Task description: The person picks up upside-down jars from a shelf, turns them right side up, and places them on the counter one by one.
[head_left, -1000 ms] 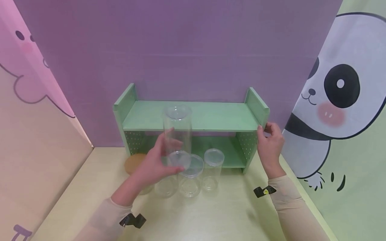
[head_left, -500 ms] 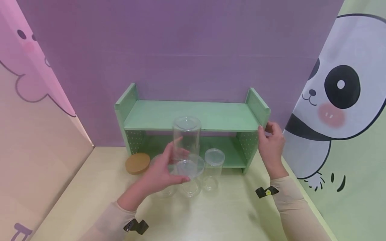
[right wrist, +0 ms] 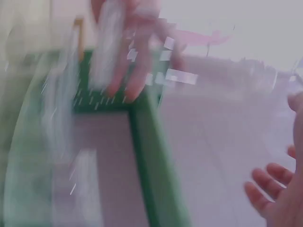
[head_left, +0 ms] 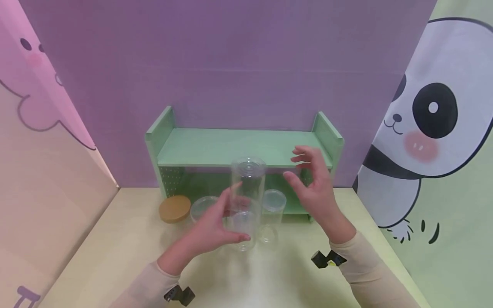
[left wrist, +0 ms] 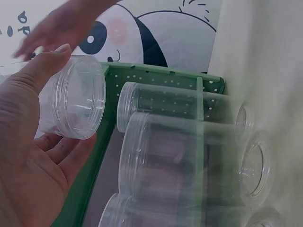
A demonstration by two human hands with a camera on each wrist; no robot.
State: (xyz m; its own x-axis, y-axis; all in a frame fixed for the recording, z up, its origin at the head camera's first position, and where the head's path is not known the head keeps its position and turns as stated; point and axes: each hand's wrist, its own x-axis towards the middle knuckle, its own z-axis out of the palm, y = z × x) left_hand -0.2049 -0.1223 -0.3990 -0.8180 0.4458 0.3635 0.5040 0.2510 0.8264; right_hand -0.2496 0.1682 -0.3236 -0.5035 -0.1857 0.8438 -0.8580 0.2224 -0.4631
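My left hand (head_left: 209, 233) grips a tall clear jar (head_left: 248, 182) in the head view, held above the table in front of the green shelf (head_left: 212, 145). In the left wrist view, the ridged end of this jar (left wrist: 78, 97) points down, opposite to the standing jars. My right hand (head_left: 316, 188) is in the air before the shelf's right side, fingers spread and apart from the jar. A smaller clear jar (head_left: 272, 216) stands between the hands. Other clear jars stand behind the held one, partly hidden by it and by my left hand.
A jar with a tan lid (head_left: 174, 208) stands leftmost, next to a clear-lidded one (head_left: 201, 207). The two-tier shelf has raised side panels (head_left: 329, 137). A purple wall (head_left: 246, 64) rises behind. The right wrist view is heavily blurred.
My left hand has carried the jar right and down, toward the near side. My right hand has let go of the shelf's right side panel and moved left, its fingers now spread.
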